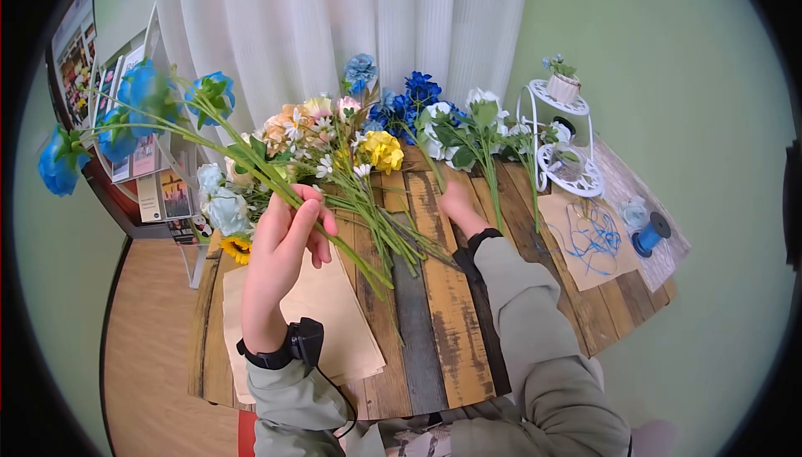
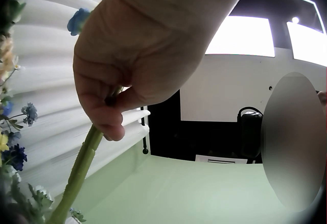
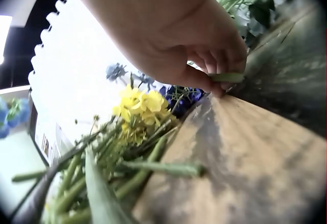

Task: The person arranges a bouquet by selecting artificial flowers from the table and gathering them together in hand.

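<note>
In the head view my left hand (image 1: 288, 231) holds several long green stems topped with bright blue flowers (image 1: 150, 106), raised over the table's left side. Thumb and fingers close round the stems (image 2: 82, 165) in the left wrist view. My right hand (image 1: 461, 208) is low over the tabletop, beside the cut ends of other stems. Seen from the right wrist, its thumb and fingers pinch the end of a green stem (image 3: 227, 77). That stem leads back towards the dark blue flowers (image 1: 411, 98); part of it is hidden by the hand.
Mixed flowers with a yellow bloom (image 1: 383, 152) lie in the middle of the wooden table (image 1: 434, 315). White flowers (image 1: 480, 123) lie right of them. Brown paper (image 1: 326, 323) is at front left. A white two-tier stand (image 1: 571, 169) and blue ribbon spool (image 1: 650, 234) are at right.
</note>
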Action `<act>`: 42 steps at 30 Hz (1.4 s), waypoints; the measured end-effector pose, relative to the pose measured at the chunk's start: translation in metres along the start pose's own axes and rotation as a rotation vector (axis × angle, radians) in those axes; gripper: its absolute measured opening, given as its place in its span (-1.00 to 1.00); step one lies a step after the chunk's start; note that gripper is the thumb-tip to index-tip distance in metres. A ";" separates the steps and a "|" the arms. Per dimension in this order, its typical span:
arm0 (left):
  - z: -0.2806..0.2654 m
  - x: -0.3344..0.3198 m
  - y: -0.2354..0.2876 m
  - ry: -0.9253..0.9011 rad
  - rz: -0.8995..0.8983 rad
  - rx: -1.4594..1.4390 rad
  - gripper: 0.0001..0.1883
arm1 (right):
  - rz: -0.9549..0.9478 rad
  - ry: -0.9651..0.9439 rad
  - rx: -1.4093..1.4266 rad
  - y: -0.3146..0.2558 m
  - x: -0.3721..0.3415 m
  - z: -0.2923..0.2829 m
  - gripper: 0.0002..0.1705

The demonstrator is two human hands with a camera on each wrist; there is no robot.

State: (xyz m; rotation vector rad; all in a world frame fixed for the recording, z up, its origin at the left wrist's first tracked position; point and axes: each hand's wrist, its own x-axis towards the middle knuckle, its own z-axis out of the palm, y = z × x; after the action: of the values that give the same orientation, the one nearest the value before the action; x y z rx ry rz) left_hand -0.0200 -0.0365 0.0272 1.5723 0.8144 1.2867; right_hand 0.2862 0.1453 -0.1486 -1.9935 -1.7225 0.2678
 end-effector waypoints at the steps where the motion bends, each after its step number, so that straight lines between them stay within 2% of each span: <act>1: -0.002 -0.001 0.002 0.005 -0.002 -0.005 -0.84 | 0.092 0.092 0.145 -0.002 0.007 -0.003 -0.83; 2: -0.004 -0.001 0.003 0.011 0.004 -0.003 -0.84 | 0.186 0.183 0.288 -0.004 0.012 -0.007 -0.82; 4: -0.007 0.000 0.002 0.028 0.006 -0.002 -0.84 | 0.078 0.451 0.657 -0.011 0.013 -0.025 -0.76; 5: -0.008 0.001 0.001 0.029 0.003 0.006 -0.84 | -0.031 0.518 0.894 -0.013 0.012 -0.039 -0.74; 6: -0.009 0.002 0.000 0.036 0.004 -0.003 -0.84 | -0.058 0.524 1.117 -0.022 0.004 -0.056 -0.75; 9: -0.006 0.004 -0.004 0.040 0.002 -0.006 -0.85 | -0.150 0.545 1.076 -0.029 -0.019 -0.074 -0.74; 11: -0.004 0.004 -0.005 0.022 0.031 0.012 -0.84 | -0.129 0.238 1.314 -0.031 -0.032 -0.081 -0.73; 12: -0.004 0.005 -0.005 0.026 0.042 0.009 -0.84 | -0.141 0.238 1.310 -0.035 -0.039 -0.089 -0.73; 14: -0.001 0.003 -0.007 -0.018 0.028 0.020 -0.85 | -0.311 0.297 1.313 -0.041 -0.056 -0.102 -0.72; 18: 0.013 0.005 -0.011 -0.049 -0.010 0.076 -0.86 | -0.386 0.295 1.219 -0.068 -0.096 -0.107 -0.76; 20: 0.023 0.004 -0.011 -0.084 0.006 0.106 -0.86 | -0.383 0.215 1.224 -0.077 -0.113 -0.104 -0.80; 22: 0.031 0.002 -0.009 -0.106 0.007 0.158 -0.87 | -0.496 0.155 1.194 -0.088 -0.128 -0.092 -0.78; 24: 0.035 0.001 -0.012 -0.131 0.000 0.160 -0.87 | -0.459 0.112 1.232 -0.096 -0.140 -0.076 -0.76; 26: 0.040 0.002 -0.016 -0.103 0.034 0.146 -0.87 | -0.563 -0.070 1.279 -0.112 -0.160 -0.072 -0.75; 28: 0.043 0.003 -0.017 -0.027 -0.002 0.147 -0.87 | -0.489 -0.205 1.306 -0.118 -0.172 -0.061 -0.77; 29: 0.045 0.002 -0.017 -0.012 0.017 0.166 -0.87 | -0.453 -0.270 1.299 -0.118 -0.176 -0.063 -0.71; 30: 0.044 0.001 -0.018 0.012 0.035 0.186 -0.87 | -0.456 -0.273 1.305 -0.118 -0.178 -0.064 -0.71; 32: 0.043 0.005 -0.033 0.115 0.267 0.487 -0.86 | -0.405 -0.122 1.172 -0.120 -0.180 -0.061 -0.71; 33: 0.042 0.004 -0.033 0.149 0.309 0.579 -0.85 | -0.402 -0.106 1.232 -0.123 -0.182 -0.059 -0.73; 37: 0.045 0.000 -0.022 0.195 0.305 0.731 -0.76 | -0.487 -0.195 1.256 -0.124 -0.187 -0.061 -0.78; 39: 0.046 0.001 -0.025 0.103 0.199 0.787 -0.71 | -0.576 0.018 0.887 -0.120 -0.181 -0.050 -0.76; 40: 0.047 0.002 -0.029 0.111 0.200 0.786 -0.71 | -0.582 0.014 0.885 -0.120 -0.182 -0.050 -0.76; 42: 0.049 0.003 -0.038 0.181 0.362 0.874 -0.67 | -0.494 -0.056 0.943 -0.120 -0.186 -0.053 -0.76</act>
State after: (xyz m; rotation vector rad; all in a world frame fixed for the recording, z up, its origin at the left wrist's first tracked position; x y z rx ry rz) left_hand 0.0304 -0.0319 -0.0086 2.3933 1.3708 1.4259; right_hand 0.1707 -0.0368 -0.0762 -0.8726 -1.6071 0.7826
